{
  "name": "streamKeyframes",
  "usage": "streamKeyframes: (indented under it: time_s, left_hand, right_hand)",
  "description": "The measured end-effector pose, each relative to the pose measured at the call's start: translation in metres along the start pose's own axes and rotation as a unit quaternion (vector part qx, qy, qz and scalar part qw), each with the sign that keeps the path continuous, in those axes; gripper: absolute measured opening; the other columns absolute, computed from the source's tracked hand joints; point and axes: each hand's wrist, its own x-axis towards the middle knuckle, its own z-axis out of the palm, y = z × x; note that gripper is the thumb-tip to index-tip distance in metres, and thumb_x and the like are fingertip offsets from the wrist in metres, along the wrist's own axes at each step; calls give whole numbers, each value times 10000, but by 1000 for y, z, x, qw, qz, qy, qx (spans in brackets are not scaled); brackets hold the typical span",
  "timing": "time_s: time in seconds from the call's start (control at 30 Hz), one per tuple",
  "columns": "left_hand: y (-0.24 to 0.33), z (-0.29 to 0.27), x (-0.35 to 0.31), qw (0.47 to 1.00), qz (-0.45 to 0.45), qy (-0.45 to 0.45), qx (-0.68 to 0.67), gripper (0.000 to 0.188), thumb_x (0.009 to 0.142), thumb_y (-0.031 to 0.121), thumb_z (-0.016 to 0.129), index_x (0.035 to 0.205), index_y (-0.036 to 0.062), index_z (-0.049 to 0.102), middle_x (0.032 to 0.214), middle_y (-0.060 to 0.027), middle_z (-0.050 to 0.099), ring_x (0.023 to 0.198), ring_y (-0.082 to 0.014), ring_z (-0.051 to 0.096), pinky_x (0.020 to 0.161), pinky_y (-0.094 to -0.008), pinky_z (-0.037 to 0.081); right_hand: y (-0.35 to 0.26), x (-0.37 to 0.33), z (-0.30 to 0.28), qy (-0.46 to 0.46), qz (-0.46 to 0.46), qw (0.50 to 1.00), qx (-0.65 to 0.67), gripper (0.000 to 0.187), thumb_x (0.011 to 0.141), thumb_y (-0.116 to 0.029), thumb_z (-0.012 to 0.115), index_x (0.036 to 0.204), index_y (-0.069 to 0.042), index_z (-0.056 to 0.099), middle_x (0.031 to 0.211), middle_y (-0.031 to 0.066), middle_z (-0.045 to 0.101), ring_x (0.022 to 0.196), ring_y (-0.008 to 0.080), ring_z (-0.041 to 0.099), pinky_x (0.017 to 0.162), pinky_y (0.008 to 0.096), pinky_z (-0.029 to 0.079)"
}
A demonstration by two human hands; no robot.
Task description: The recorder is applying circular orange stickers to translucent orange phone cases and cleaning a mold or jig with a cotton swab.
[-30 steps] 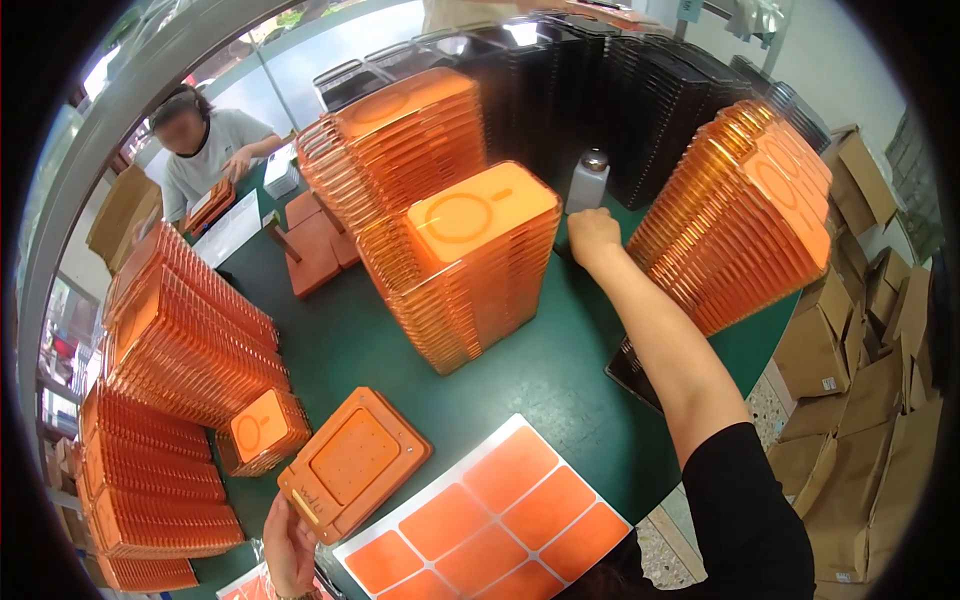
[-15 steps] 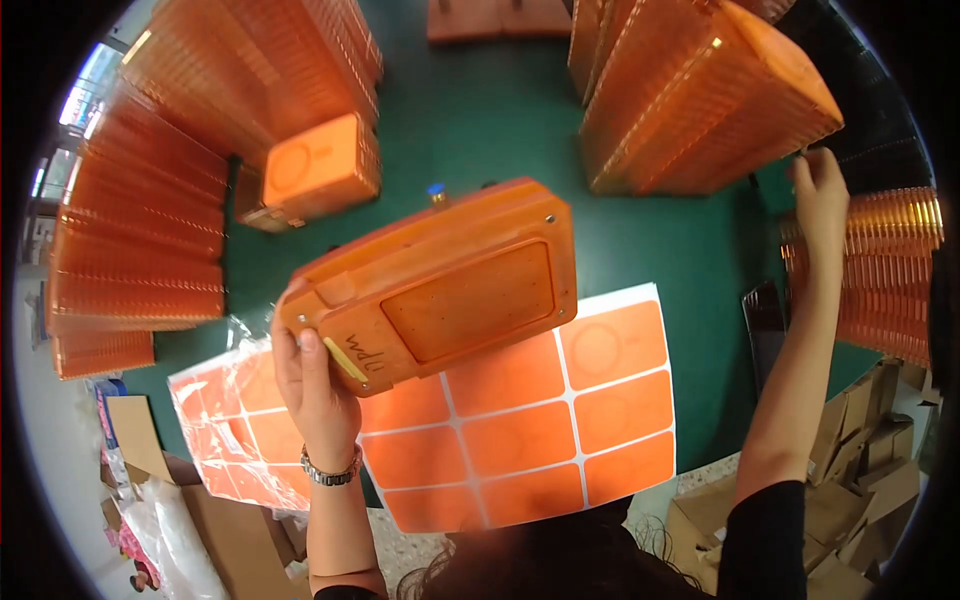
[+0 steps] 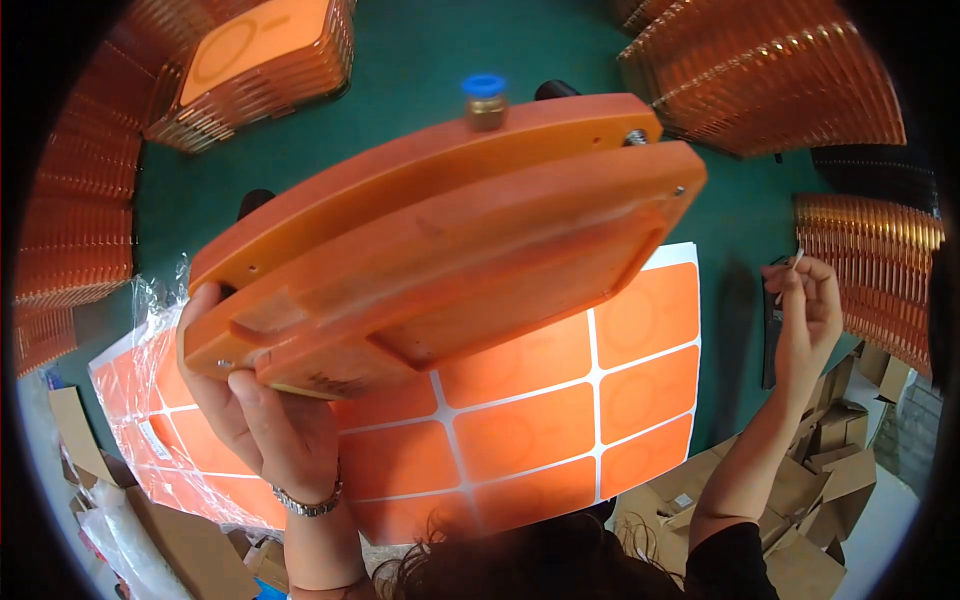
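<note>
My left hand [image 3: 285,435] grips the left end of an orange two-plate fixture [image 3: 440,225], its thumb on the lower plate. The fixture is lifted and tilted, its right end higher. A gap and a spring-like metal part show between the plates. On the upper plate's far edge stands a blue-collared brass air fitting [image 3: 486,105]. Off to the right, my right hand [image 3: 808,325] is closed in a pinch on a small thin white piece [image 3: 797,259], too small to name. Below the fixture lies a sheet of orange rounded-square stickers [image 3: 645,395], partly covered by it.
Clear plastic film [image 3: 150,400] lies over more sticker sheets at left. Stacks of orange panels [image 3: 265,60] line the far left; others [image 3: 770,75] stand at far right. A dark flat object [image 3: 771,345] lies near my right hand. Cardboard boxes [image 3: 800,510] sit below right.
The fixture has come up closer and tipped, showing the gap between its plates. My right hand has moved back toward me from the right-hand stack, a small white piece in its fingers.
</note>
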Motion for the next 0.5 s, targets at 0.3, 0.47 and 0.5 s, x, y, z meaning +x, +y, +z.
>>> streamKeyframes:
  time_s: [0.3, 0.47, 0.5]
  left_hand:
    - [-5, -4, -2, 999, 25, 8, 35, 547, 1076, 295, 348, 1502, -46, 307, 1532, -198, 377, 1403, -311, 422, 1151, -436, 384]
    - [13, 10, 11, 999, 8, 43, 30, 567, 1055, 295, 393, 1469, -87, 325, 1471, -196, 420, 1357, -290, 452, 1131, -407, 369]
    - [24, 13, 17, 997, -62, 39, 8, 524, 1058, 257, 403, 1455, -82, 358, 1419, -183, 479, 1313, -266, 493, 1104, -377, 392]
  right_hand:
    - [4, -8, 35, -28, 31, 999, 21, 83, 1008, 0, 550, 1083, 17, 579, 972, 72, 649, 875, 106, 604, 817, 233, 477]
    - [5, -11, 40, -10, 0, 1000, 24, 82, 1008, -4, 547, 1081, 16, 579, 968, 80, 652, 873, 111, 610, 810, 242, 483]
    - [3, -10, 41, -4, -16, 999, 34, 81, 1007, -5, 547, 1079, 16, 578, 952, 81, 649, 868, 116, 611, 806, 246, 485]
